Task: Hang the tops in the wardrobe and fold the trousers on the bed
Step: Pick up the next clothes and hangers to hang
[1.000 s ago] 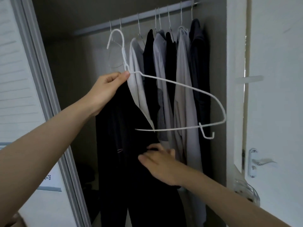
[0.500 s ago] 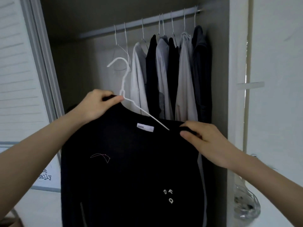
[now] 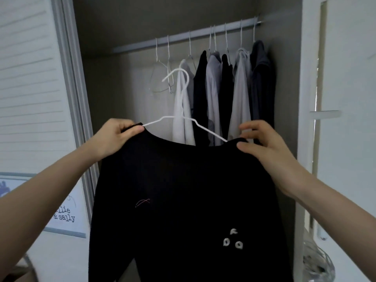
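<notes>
A top (image 3: 183, 200) hangs on a hanger (image 3: 184, 117) near the viewer, in front of the wardrobe (image 3: 284, 78). The left hand (image 3: 116, 139) is at its left shoulder, the right hand (image 3: 262, 145) at its right. Far behind, a rail (image 3: 142, 44) carries two bare hangers (image 3: 162, 78) on the left and hung clothes (image 3: 230, 94) on the right. A sign (image 3: 65, 214) sits low on the left.

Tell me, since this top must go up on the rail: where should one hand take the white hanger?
Probably at the bare neck of the white hanger, just under its hook, reached from above. Both arms run into the black top, where the left hand and right hand hold its shoulders; only neck and hook stand clear.
</notes>
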`<state>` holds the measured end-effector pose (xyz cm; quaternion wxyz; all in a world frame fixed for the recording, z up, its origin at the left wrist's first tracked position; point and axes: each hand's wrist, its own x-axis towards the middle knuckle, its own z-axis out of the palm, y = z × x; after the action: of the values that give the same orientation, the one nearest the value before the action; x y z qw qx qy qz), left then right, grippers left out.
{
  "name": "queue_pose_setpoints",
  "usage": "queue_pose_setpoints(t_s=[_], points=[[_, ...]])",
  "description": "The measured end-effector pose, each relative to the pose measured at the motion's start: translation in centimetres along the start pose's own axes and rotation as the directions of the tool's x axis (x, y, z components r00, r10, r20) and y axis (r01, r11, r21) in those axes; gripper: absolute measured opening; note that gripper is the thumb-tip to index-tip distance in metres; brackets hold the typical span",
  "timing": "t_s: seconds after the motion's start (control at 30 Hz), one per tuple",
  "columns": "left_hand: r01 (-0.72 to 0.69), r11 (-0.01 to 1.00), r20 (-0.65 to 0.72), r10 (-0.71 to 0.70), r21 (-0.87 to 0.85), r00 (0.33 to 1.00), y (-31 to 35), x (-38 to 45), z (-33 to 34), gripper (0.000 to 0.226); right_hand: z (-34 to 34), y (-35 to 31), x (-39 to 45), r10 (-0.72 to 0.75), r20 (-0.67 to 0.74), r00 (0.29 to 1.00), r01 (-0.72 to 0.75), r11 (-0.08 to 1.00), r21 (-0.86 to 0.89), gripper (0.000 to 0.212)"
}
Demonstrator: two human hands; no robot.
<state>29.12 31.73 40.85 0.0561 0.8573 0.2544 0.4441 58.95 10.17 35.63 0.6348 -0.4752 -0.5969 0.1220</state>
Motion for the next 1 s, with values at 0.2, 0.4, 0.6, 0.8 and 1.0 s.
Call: queue_pose_setpoints(t_s=[0.2,0.4,0.6,0.8,1.0], points=[[0.11,0.993,-0.129,-0.113,-0.029,0.985,-3.9,-0.6,-1.2,0.044,1.1,-1.9,-0.2,0.174,0.249,0.953,-0.159,0.984,-0.079,0.029],[0.189,0.977,-0.054,-0.194,-0.095,0.979,-4.9,1.1,1.2,0.042,3.5,-6.2,1.9,0.386,0.295,0.874,-0.465,0.842,0.274,0.032],[0.22,0.961,-0.095,-0.238,-0.171,0.967,-4.5,4.9,4.3,0.045,5.9,-8.7,4.3,0.47,0.291,0.833,-0.537,0.814,0.223,0.029],[0.188,0.949,-0.041,-0.205,-0.254,0.978,-4.1,10.4,6.2,0.04,7.3,-10.4,6.8,0.397,0.313,0.862,-0.469,0.861,0.198,0.031],[0.196,0.842,-0.018,-0.237,-0.502,0.971,-2.3,14.9,7.9,0.036,10.7,-11.5,9.5,0.271,0.12,0.955,-0.286,0.949,0.133,0.032]])
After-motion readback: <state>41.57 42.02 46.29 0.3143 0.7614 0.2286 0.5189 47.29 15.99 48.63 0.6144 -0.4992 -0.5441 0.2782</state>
